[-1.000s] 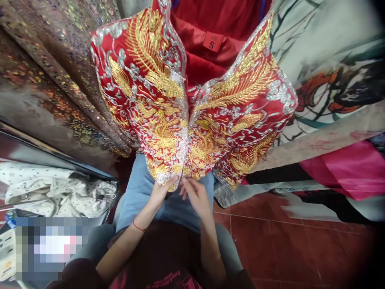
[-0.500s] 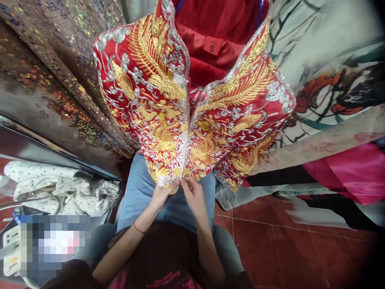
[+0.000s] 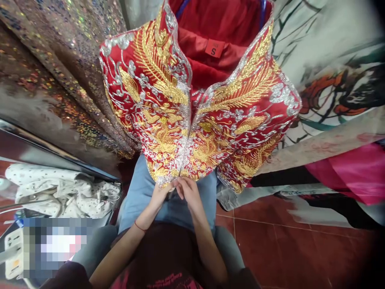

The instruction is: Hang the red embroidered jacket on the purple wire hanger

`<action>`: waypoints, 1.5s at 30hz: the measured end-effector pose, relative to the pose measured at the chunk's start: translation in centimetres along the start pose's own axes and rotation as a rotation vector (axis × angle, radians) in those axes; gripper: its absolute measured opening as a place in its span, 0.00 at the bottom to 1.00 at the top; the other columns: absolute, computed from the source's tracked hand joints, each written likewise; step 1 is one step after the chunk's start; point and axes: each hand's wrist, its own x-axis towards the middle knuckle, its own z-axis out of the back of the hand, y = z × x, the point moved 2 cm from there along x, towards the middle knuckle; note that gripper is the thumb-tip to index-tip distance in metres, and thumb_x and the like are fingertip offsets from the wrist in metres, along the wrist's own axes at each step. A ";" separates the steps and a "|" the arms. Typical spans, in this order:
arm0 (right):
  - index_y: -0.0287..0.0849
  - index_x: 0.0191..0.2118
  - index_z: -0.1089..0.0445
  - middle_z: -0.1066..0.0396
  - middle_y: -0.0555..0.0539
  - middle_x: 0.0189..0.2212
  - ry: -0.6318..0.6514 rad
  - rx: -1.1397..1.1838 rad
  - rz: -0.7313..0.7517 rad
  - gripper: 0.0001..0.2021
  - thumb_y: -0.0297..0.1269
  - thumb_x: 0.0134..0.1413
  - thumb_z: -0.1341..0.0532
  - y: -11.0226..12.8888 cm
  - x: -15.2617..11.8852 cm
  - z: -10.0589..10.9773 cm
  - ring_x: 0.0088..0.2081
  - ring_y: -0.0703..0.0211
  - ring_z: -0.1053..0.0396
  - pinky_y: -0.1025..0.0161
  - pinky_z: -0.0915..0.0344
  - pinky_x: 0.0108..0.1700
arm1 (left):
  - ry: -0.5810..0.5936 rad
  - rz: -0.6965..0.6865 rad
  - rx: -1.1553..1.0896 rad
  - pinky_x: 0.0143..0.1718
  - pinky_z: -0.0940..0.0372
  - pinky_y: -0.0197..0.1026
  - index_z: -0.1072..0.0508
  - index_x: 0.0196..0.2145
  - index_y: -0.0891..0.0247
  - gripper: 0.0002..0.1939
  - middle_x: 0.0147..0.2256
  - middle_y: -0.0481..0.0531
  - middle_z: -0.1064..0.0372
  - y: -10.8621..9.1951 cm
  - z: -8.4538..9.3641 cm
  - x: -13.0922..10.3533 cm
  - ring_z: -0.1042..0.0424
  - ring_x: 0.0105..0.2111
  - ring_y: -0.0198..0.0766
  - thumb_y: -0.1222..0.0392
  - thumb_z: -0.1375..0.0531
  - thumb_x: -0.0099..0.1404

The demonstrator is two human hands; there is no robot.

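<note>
Near the viewer, left hand [image 3: 159,194] and right hand [image 3: 187,190] pinch the bottom hem of a red jacket [image 3: 192,116] with gold embroidery, hanging just beyond; its size tag [image 3: 214,48] shows farther up.

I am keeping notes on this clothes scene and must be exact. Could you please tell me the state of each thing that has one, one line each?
Red embroidered jacket: hanging, open at the top, front edges meeting at the hem.
Size label: visible inside the collar, reads S.
Left hand: pinching the hem's left edge.
Right hand: fingers closed at the hem's right edge.
Spotted white cloth: crumpled.
</note>
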 end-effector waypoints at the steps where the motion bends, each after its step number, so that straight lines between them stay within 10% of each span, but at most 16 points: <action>1: 0.41 0.24 0.32 0.40 0.56 0.14 -0.008 0.014 0.013 0.17 0.50 0.53 0.39 0.4 0.1 -0.2 0.14 0.71 0.49 0.68 0.54 0.18 | -0.006 -0.010 -0.003 0.48 0.32 0.43 0.21 0.38 0.67 0.22 0.39 0.55 0.21 0.1 0.0 0.0 0.23 0.39 0.43 0.55 0.26 0.47; 7: 0.42 0.27 0.33 0.39 0.56 0.17 -0.070 0.092 0.171 0.15 0.49 0.55 0.39 5.1 0.6 -1.0 0.16 0.71 0.47 0.69 0.50 0.19 | -0.046 0.073 -0.016 0.48 0.30 0.44 0.22 0.42 0.68 0.30 0.41 0.58 0.21 2.2 1.1 0.0 0.22 0.40 0.44 0.56 0.24 0.41; 13: 0.43 0.31 0.30 0.37 0.55 0.19 -0.029 0.039 0.217 0.14 0.48 0.58 0.41 7.2 0.4 -1.7 0.18 0.70 0.44 0.69 0.47 0.21 | 0.205 0.332 0.510 0.20 0.38 0.38 0.25 0.27 0.63 0.22 0.22 0.54 0.25 -0.4 3.5 -1.3 0.28 0.18 0.40 0.39 0.33 0.53; 17: 0.42 0.32 0.29 0.38 0.55 0.19 0.009 0.048 0.195 0.13 0.46 0.58 0.41 6.8 0.0 -2.0 0.18 0.70 0.44 0.69 0.48 0.22 | 0.176 -0.106 0.871 0.24 0.46 0.37 0.31 0.17 0.60 0.20 0.15 0.48 0.33 -6.6 1.8 -1.7 0.36 0.16 0.34 0.45 0.33 0.56; 22: 0.42 0.30 0.30 0.40 0.56 0.17 0.028 0.081 0.221 0.13 0.46 0.56 0.40 6.4 0.0 -2.4 0.17 0.71 0.46 0.69 0.50 0.21 | 0.178 -0.501 1.402 0.31 0.44 0.38 0.28 0.36 0.59 0.07 0.34 0.52 0.25 -11.2 -3.6 0.6 0.27 0.33 0.42 0.56 0.43 0.66; 29: 0.42 0.29 0.31 0.43 0.58 0.16 -0.025 0.142 0.345 0.15 0.49 0.58 0.39 7.8 1.2 -3.7 0.16 0.72 0.51 0.68 0.54 0.19 | 0.195 -0.511 1.436 0.35 0.39 0.37 0.28 0.51 0.58 0.15 0.39 0.53 0.22 -9.1 -4.6 2.3 0.23 0.39 0.41 0.57 0.51 0.73; 40: 0.45 0.38 0.29 0.39 0.55 0.21 -0.035 -0.019 0.730 0.14 0.48 0.66 0.46 19.2 0.8 -7.4 0.18 0.71 0.47 0.67 0.50 0.20 | 0.104 -0.417 1.501 0.33 0.42 0.39 0.29 0.56 0.58 0.20 0.39 0.55 0.21 -9.4 -4.7 2.3 0.22 0.40 0.45 0.51 0.52 0.75; 45: 0.45 0.39 0.32 0.38 0.54 0.23 -0.125 -0.097 0.839 0.17 0.51 0.68 0.50 20.8 1.8 -8.2 0.19 0.70 0.46 0.67 0.48 0.21 | 0.085 -0.428 1.542 0.32 0.43 0.39 0.27 0.52 0.59 0.19 0.39 0.55 0.21 -9.8 -5.3 2.6 0.22 0.39 0.44 0.51 0.52 0.75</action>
